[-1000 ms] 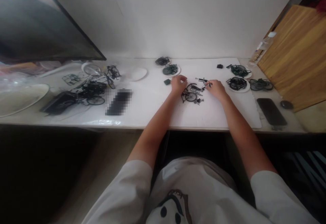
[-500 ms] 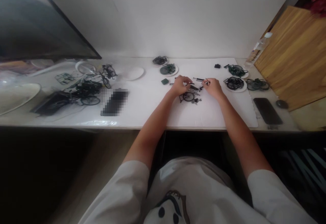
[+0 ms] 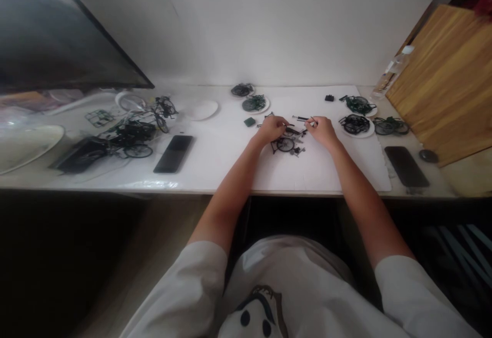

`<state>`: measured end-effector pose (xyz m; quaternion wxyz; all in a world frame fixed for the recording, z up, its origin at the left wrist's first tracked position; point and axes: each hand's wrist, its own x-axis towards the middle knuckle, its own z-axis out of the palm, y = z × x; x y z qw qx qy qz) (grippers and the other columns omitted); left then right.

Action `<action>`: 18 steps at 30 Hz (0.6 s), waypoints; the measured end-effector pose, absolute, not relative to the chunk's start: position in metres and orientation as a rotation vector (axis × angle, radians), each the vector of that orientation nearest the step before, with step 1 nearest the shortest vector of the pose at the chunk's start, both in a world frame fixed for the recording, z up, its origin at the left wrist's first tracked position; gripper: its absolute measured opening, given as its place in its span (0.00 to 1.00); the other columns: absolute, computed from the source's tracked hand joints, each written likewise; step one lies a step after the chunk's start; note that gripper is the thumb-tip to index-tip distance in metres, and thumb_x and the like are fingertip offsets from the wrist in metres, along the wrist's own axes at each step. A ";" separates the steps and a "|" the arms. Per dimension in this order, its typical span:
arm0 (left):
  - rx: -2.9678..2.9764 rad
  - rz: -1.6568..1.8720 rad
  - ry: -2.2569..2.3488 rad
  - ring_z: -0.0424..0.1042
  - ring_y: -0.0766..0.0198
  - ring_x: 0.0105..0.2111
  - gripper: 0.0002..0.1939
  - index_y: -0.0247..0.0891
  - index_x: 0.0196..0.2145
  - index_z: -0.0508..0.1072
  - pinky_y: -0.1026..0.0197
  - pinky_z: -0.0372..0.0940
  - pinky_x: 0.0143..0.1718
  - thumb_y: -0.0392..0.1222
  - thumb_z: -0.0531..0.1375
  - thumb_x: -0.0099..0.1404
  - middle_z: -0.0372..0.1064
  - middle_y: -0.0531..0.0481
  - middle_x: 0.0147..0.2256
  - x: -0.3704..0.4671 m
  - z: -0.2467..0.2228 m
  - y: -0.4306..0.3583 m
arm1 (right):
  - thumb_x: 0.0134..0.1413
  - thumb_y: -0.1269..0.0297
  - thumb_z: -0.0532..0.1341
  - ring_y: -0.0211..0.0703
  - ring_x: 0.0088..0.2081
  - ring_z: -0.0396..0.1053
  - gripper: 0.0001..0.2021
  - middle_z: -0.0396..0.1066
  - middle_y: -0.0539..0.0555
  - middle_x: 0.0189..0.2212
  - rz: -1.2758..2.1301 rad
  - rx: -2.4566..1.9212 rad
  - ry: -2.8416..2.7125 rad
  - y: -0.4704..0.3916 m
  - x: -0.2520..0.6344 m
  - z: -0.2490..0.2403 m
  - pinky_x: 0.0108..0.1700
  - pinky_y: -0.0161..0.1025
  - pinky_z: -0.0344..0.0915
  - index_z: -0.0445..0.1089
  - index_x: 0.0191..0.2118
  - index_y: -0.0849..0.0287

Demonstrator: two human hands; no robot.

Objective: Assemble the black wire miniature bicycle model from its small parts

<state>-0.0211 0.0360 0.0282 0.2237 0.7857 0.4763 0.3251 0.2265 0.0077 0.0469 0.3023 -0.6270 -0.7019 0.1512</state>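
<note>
2 hands (image 3: 271, 129) w/ parts (image 3: 291, 125); wht sheet (image 3: 226, 148); wall (image 3: 246, 30)

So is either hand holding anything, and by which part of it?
The right hand seems to pinch a thin dark piece; where along it, I can't tell. The left hand is at small black parts; whether it grips one is unclear.

Green: the small block (image 3: 249, 122) and the bicycle parts (image 3: 359, 105) beside the bottle. Black: the phone (image 3: 173, 153). White: the work sheet (image 3: 226, 148) and the bottle's cap (image 3: 408, 49). Light grey: the T-shirt (image 3: 303, 287), with a dark-eyed cartoon print. Yellowish brown, streaked with grain: the wooden board (image 3: 442, 82).
</note>
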 end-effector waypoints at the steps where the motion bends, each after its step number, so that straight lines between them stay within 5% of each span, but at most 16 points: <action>1: 2.181 0.907 1.334 0.78 0.51 0.38 0.24 0.37 0.46 0.88 0.50 0.72 0.49 0.36 0.59 0.56 0.83 0.43 0.36 -0.021 0.026 0.037 | 0.64 0.57 0.63 0.44 0.32 0.64 0.15 0.73 0.53 0.30 0.400 -1.660 -1.860 0.008 0.227 0.047 0.39 0.40 0.60 0.84 0.46 0.59; 18: 2.167 0.918 1.148 0.81 0.53 0.41 0.21 0.34 0.45 0.87 0.52 0.74 0.53 0.33 0.58 0.58 0.85 0.44 0.39 -0.013 0.028 0.034 | 0.63 0.56 0.64 0.43 0.30 0.63 0.15 0.72 0.52 0.28 0.415 -1.582 -1.865 0.011 0.226 0.042 0.37 0.40 0.58 0.84 0.45 0.60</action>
